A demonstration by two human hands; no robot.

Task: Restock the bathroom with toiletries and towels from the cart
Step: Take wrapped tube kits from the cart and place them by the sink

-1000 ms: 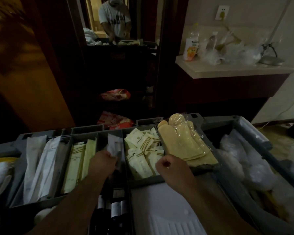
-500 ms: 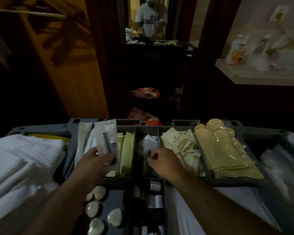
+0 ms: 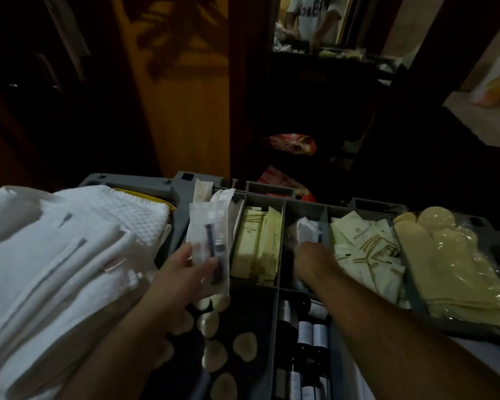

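Note:
The grey cart tray (image 3: 282, 207) holds divided compartments of toiletries. My left hand (image 3: 182, 272) holds a clear plastic sachet (image 3: 211, 241) with a dark toothbrush-like item inside, lifted above the left compartments. My right hand (image 3: 315, 262) reaches down into the middle compartment, where white wrapped packets (image 3: 308, 229) lie; its fingers are blurred and hidden. Cream sachets (image 3: 257, 243) fill the compartment between my hands. Folded white towels (image 3: 55, 255) are stacked at the left of the cart.
More cream packets (image 3: 367, 249) and bagged yellow items (image 3: 456, 261) lie to the right. Small dark bottles (image 3: 309, 333) and round soaps (image 3: 243, 342) sit in the near compartments. A mirror ahead reflects a person (image 3: 312, 15). A counter (image 3: 488, 111) stands at right.
The view has swung left, bringing the towels into sight. My left hand lifted the clear sachet from the tray. My right hand moved left from the cream packets into the middle compartment.

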